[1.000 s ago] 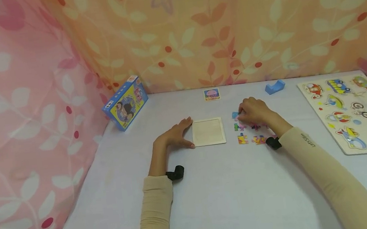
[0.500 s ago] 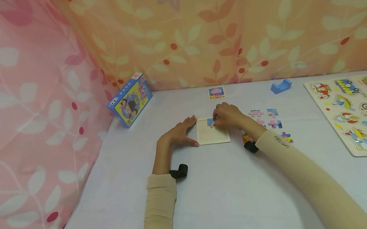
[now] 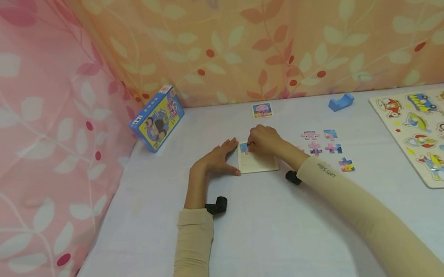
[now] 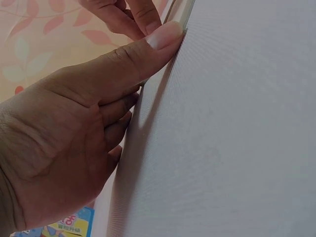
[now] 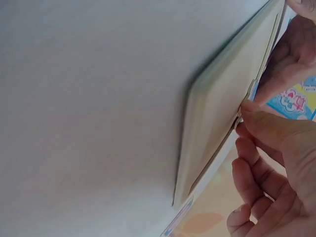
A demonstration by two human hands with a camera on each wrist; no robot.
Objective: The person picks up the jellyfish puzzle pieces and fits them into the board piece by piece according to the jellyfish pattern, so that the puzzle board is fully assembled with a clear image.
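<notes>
A square puzzle tray (image 3: 258, 163) with a raised rim lies on the white cloth. My left hand (image 3: 217, 159) spans its left side, thumb at the near left corner and fingertips at the far left one. In the left wrist view, the thumb (image 4: 143, 52) rests on the tray's edge. Over the tray's far part, my right hand (image 3: 264, 140) pinches a blue and pink jigsaw piece (image 3: 244, 148) near the upper left corner. The right wrist view shows thumb and index finger (image 5: 269, 126) on that piece, its edge low in the recess.
Right of the tray lie several loose jigsaw pieces (image 3: 315, 147), some partly behind the right wrist. Behind it is a small picture card (image 3: 262, 110). A blue box (image 3: 157, 119) leans at back left; a blue block (image 3: 341, 102) and a vehicle puzzle board (image 3: 432, 139) are to the right.
My right hand has brought the jigsaw piece leftward from the loose pieces onto the tray, then farther toward its upper left corner. The left hand stays at the tray's left edge.
</notes>
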